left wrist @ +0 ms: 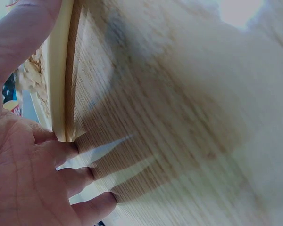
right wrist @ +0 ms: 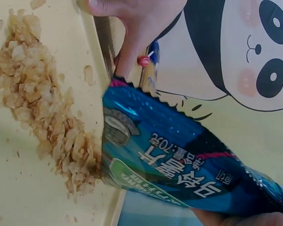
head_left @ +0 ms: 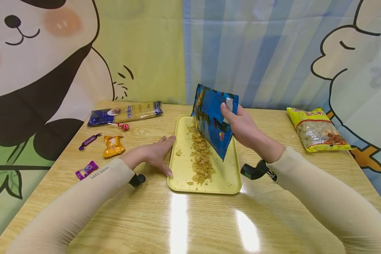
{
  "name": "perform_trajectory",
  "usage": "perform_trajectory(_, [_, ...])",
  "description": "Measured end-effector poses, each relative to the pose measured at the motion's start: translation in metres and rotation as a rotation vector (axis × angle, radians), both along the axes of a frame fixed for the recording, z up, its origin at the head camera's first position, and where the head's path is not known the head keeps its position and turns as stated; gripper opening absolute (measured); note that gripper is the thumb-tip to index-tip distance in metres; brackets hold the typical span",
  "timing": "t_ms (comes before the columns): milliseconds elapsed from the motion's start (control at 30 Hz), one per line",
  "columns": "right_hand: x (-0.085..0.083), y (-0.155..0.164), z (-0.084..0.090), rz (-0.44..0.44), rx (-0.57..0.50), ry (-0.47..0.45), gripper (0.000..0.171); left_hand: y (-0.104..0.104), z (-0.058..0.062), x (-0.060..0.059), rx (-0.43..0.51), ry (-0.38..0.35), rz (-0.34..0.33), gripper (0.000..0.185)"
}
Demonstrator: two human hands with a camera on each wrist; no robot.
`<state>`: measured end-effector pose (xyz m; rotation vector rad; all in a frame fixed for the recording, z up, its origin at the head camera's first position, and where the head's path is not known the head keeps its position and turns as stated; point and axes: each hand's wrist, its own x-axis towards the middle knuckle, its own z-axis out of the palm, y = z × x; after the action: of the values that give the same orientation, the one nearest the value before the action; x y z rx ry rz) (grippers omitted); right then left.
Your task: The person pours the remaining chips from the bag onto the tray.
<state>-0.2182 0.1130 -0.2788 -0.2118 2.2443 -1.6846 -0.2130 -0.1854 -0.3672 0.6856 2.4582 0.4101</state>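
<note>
In the head view my right hand (head_left: 246, 128) grips a blue potato chip bag (head_left: 213, 118), thumb on its near face. The bag tilts with its lower end over a pale yellow tray (head_left: 227, 178). A long heap of broken potato chips (head_left: 202, 160) lies down the tray's middle. The right wrist view shows the chips (right wrist: 35, 99) spread right up to the end of the bag (right wrist: 179, 160). My left hand (head_left: 157, 153) rests at the tray's left edge, thumb by the rim. In the left wrist view its fingers (left wrist: 68, 181) are spread and touch the wooden table.
Left of the tray lie a blue and gold packet (head_left: 125, 113), a red lollipop (head_left: 124, 127), an orange-wrapped snack (head_left: 113, 146) and two purple-wrapped sweets, one of them a small packet (head_left: 87, 170). A yellow-and-clear bag (head_left: 319, 130) lies far right. A printed curtain (head_left: 152, 53) hangs behind.
</note>
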Motion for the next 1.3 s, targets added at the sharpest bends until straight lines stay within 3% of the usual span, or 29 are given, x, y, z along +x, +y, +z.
perform_trajectory(333, [-0.011,-0.001,-0.002,-0.003,0.012,0.012,0.072,0.001,0.000,0.000,-0.008,-0.005,0.011,0.140])
perform_trajectory(700, [-0.011,0.011,0.003,-0.003,0.019,0.020,0.074,0.002,-0.001,-0.002,-0.006,-0.002,0.003,0.139])
perform_trajectory(1067, [0.005,0.023,0.009,-0.006,0.054,-0.021,0.074,0.001,0.000,-0.001,0.005,-0.006,0.007,0.139])
perform_trajectory(1300, [0.019,0.030,0.008,0.006,0.048,0.002,0.071,0.000,0.001,-0.002,0.003,-0.013,0.004,0.139])
